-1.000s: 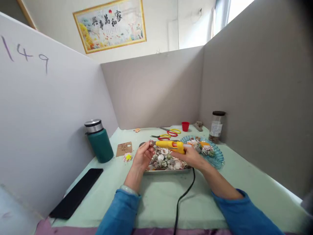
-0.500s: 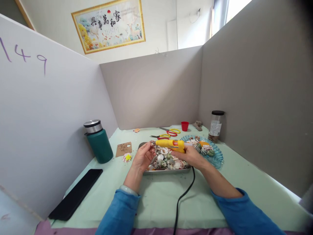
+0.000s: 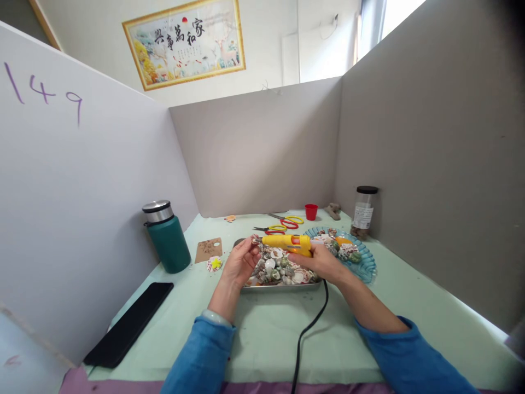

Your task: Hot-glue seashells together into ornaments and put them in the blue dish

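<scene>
In my right hand is a yellow hot glue gun, gripped by its handle, with a clear glue stick out of its back and a black cord running down. Its nozzle points left and meets a small shell pinched between the thumb and fingertips of my left hand. The shell is mostly hidden by the fingers. Beneath both hands lies a metal tray full of mixed seashells.
To the right is a blue scalloped plate of shells, with a lidded jar behind. Scissors and a red cup stand farther back. At left are a green flask, a black flat case, cardboard and a shell flower.
Both hands hold nearly the same pose, glue gun nozzle still at the shell. The whole view has shifted very slightly.
</scene>
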{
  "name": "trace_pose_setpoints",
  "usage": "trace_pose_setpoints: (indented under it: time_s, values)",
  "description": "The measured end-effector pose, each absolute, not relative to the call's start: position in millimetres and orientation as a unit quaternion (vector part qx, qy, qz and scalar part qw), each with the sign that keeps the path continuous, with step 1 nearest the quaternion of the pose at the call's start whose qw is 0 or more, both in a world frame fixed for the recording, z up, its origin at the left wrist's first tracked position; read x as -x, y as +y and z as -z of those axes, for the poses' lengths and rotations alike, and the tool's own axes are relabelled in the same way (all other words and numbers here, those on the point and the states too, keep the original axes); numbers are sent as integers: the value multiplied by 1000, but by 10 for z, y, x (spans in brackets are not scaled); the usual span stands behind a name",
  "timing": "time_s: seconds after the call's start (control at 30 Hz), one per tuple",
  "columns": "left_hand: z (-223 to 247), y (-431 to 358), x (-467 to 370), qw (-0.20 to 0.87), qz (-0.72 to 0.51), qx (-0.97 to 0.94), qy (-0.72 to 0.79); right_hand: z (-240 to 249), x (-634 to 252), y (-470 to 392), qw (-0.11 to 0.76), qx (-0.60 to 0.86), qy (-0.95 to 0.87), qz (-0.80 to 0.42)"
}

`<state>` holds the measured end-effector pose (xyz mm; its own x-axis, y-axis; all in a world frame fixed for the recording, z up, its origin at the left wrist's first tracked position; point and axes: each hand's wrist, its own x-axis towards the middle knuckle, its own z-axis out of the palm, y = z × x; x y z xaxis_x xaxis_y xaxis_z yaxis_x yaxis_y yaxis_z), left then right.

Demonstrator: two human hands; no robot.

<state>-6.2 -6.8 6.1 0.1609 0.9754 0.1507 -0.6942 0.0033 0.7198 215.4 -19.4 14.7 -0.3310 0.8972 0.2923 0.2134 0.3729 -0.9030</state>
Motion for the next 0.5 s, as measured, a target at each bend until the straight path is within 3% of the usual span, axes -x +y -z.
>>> trace_pose_setpoints:
  time_s: [0.5]
  values:
    - [-65,-79,42,681,-605,-352,217,-157,-2153,-198,437,400,-700,-399]
